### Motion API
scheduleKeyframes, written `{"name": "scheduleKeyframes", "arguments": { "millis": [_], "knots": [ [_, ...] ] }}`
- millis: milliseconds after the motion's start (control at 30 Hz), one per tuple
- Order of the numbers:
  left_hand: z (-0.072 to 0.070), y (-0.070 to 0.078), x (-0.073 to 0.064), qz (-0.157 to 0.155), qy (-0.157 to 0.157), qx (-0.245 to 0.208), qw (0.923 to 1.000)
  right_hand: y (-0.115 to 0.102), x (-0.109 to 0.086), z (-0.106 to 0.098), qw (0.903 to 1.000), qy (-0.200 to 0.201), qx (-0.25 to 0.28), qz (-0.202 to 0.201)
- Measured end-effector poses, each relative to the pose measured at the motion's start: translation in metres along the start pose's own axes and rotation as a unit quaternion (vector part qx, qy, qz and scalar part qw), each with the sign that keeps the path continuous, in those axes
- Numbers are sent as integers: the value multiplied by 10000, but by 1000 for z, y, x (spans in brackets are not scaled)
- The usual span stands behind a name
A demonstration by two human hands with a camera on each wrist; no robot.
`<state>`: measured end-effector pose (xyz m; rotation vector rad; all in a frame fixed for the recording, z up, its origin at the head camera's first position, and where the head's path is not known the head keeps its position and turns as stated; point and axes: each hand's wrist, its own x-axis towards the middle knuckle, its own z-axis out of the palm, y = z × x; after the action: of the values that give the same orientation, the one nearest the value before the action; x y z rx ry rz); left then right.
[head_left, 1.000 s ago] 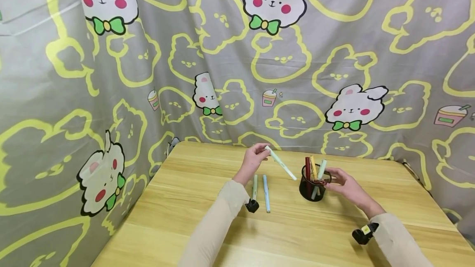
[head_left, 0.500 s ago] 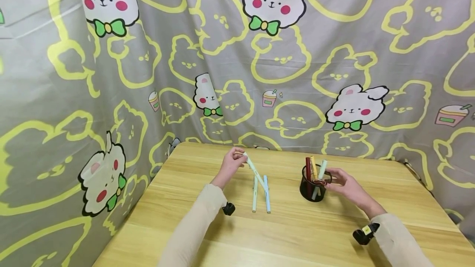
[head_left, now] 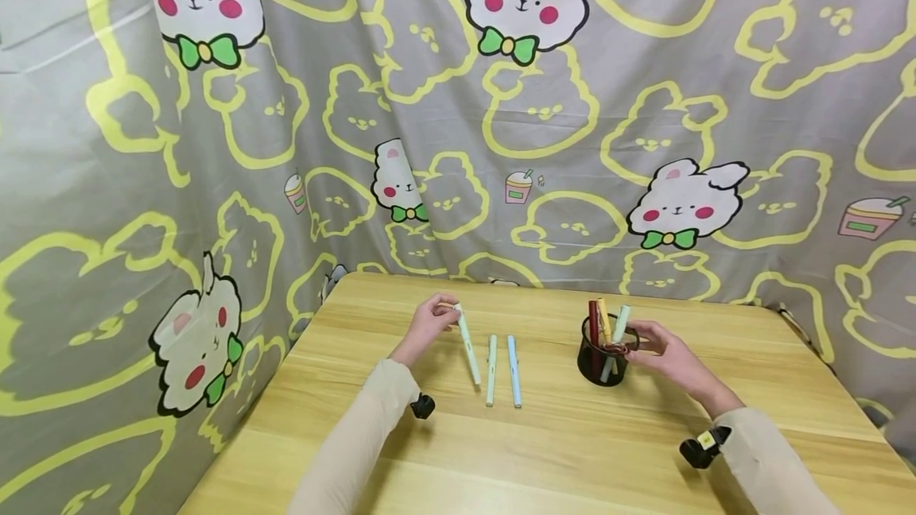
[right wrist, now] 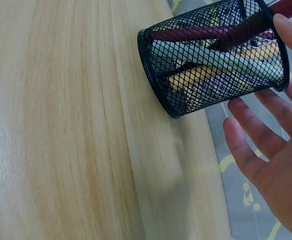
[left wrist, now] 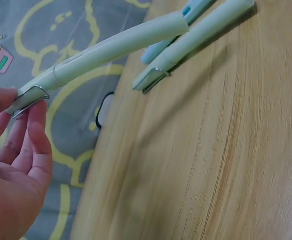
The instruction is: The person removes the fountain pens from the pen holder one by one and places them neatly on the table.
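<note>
My left hand (head_left: pixel 428 324) pinches a pale green pen (head_left: pixel 468 348) by its clip end. The pen slants down, its lower end close over the table; in the left wrist view the metal clip (left wrist: pixel 32 100) sits between thumb and fingers. Just to its right lie another pale green pen (head_left: pixel 491 372) and a light blue pen (head_left: pixel 514 372), side by side. My right hand (head_left: pixel 667 354) holds the black mesh pen holder (head_left: pixel 590 366) near its rim, thumb on one side and fingers on the other. Dark red, yellow and pale green pens (head_left: pixel 621 323) stand inside it.
The wooden table (head_left: pixel 572 451) reaches back to a grey curtain (head_left: pixel 458 118) printed with cartoon animals. Small black cameras (head_left: pixel 701 450) are strapped at both wrists.
My left hand has carried the pale green pen leftward, over the two lying pens, and lowered it to their left. The right hand and pen holder have stayed in place.
</note>
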<state>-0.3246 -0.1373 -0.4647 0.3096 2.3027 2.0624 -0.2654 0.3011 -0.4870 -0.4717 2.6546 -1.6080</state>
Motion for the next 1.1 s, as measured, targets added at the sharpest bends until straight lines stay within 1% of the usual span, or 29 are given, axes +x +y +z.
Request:
{"name": "scheduleKeyframes", "arguments": {
  "millis": [133,300,367,533,600,667,767,833,933,1100],
  "knots": [
    [-6,-20,9,-190,53,164,9997,0,0,0,10000,28,-13,-2],
    [-7,-24,9,-326,-5,332,9989,0,0,-1,10000,28,34,8],
    [-6,-26,9,-405,-69,350,9985,1,0,-1,10000,17,56,4],
    [-4,-34,10,-479,-223,425,9977,0,0,0,9999,7,127,-19],
    [-3,-38,10,-492,-238,450,9975,0,1,0,9999,3,146,-21],
    [-3,-41,11,-569,-229,404,9973,0,1,0,9999,1,141,-3],
    [-2,-46,11,-670,-249,471,9963,1,1,0,9999,-13,101,17],
    [0,-47,12,-749,-310,500,9955,0,1,0,9999,-22,97,22],
    [2,-49,12,-759,-461,618,9941,1,1,0,9999,-31,129,29],
    [7,-49,11,-799,-605,612,9931,2,0,0,9999,-22,130,30]
  ]
}}
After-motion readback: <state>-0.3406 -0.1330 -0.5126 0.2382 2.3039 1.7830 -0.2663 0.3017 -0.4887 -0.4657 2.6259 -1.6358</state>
